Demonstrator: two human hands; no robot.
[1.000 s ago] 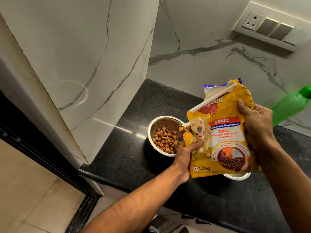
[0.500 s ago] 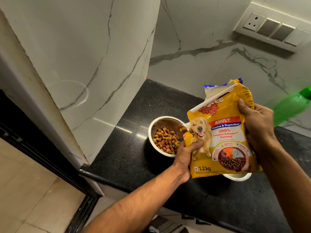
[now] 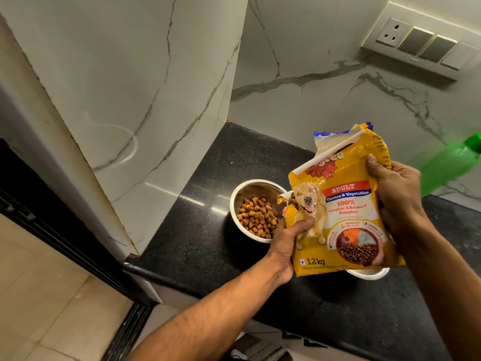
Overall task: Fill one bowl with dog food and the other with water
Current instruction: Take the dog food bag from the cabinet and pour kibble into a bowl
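A yellow dog food bag (image 3: 346,212) hangs over the black counter, held by both hands. My left hand (image 3: 287,239) grips its lower left corner, beside the torn opening. My right hand (image 3: 395,194) clasps its right edge. Left of the bag stands a steel bowl (image 3: 238,204) with a heap of brown kibble (image 3: 257,217) in it. A second steel bowl (image 3: 369,273) sits under the bag, only its near rim showing; its contents are hidden. A green plastic bottle (image 3: 447,165) leans at the far right.
The black granite counter (image 3: 203,243) ends at a rounded front edge near me. White marble walls close the left and back sides. A switch panel (image 3: 419,45) is mounted on the back wall. Tiled floor lies lower left.
The bag has tilted slightly back toward upright, away from the kibble bowl. Both hands keep their grip in nearly the same spots.
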